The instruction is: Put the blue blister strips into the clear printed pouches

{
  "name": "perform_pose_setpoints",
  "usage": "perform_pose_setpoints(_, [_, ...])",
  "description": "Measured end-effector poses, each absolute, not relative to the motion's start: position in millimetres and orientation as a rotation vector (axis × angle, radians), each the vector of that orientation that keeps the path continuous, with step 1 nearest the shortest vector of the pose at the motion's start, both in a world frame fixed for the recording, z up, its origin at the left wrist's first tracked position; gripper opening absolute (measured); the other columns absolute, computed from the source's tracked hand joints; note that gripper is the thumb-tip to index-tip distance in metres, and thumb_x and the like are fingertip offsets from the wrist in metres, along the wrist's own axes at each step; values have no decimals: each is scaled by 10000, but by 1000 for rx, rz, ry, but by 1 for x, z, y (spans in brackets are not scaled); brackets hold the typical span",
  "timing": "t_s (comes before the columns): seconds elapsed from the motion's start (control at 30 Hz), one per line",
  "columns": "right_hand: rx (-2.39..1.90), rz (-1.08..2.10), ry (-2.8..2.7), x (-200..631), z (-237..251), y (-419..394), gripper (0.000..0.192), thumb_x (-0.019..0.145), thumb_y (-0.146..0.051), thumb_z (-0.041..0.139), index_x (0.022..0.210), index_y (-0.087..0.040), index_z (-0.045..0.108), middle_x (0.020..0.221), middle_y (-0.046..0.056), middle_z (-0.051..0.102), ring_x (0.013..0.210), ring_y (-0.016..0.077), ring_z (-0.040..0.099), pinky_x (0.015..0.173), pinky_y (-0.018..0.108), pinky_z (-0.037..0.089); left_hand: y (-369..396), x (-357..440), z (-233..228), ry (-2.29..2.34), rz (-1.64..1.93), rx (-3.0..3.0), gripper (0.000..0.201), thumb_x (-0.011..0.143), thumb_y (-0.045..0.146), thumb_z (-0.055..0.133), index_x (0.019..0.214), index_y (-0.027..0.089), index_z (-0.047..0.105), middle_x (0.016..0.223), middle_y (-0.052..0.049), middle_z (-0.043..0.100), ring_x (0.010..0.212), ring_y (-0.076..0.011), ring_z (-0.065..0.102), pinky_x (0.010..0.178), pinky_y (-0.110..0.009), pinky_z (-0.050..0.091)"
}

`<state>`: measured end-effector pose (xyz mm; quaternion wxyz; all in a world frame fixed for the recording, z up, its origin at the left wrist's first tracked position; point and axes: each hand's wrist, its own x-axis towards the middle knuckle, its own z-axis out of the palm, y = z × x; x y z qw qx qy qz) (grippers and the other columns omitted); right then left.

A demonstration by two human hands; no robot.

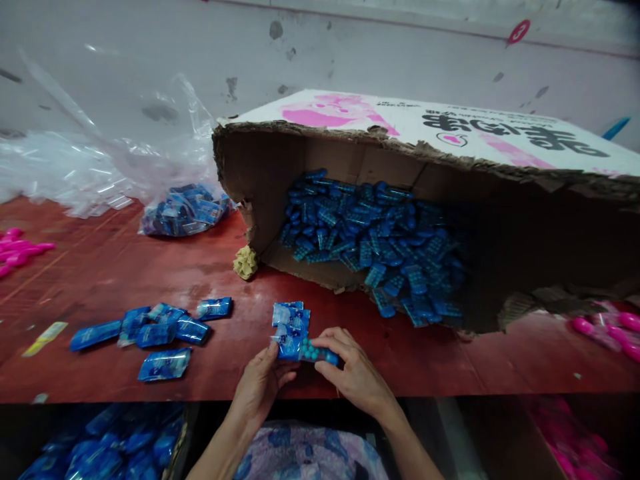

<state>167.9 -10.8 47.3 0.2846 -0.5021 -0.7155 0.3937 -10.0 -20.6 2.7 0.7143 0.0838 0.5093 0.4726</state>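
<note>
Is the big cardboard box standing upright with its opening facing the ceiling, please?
No, the cardboard box lies on its side on the red table, its opening facing the person, with blue pieces spilling toward the table edge.

A small blue plastic packet (pixel 305 350) with round blue pieces showing at one end lies flat, crosswise, near the red desk's front edge.

We see blue everywhere: blue studded pcs (pixel 380 247) heaped in a brown cardboard box (pixel 260 173), its top printed white w/ pink art & black characters. Blue-and-clear sachets (pixel 160 330) lie on the red-brown table (pixel 450 360). The packet (pixel 300 347) at our hands is blue w/ teal beads. Clear plastic bag (pixel 185 208) holds more blue. Pink items (pixel 607 327) at rt & left edges. Wall grey, w/ a pink sticker (pixel 519 31).
</note>
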Motion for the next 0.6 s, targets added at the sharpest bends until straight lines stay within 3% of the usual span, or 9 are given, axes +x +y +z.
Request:
perform_pose_setpoints(0.3, [-1322,1093,-1830,163,47,-17,295,757,-142,552,1023,-261,600,986,5,552,954,152,535,869,262,410,-20,-8,8,1084,1124,204,282,606,360,711,770,147,627,711,-53,721,669,-200,669,545,-251,503])
perform_pose_setpoints(0.6, [-1335,988,-1891,160,39,-19,323,770,-132,544,1058,-270,591,1093,23,528,1025,170,502,915,294,387,-18,-13,6,1100,1160,239,278,603,351,715,760,139,627,674,-43,711,609,-184,654,529,-259,503])
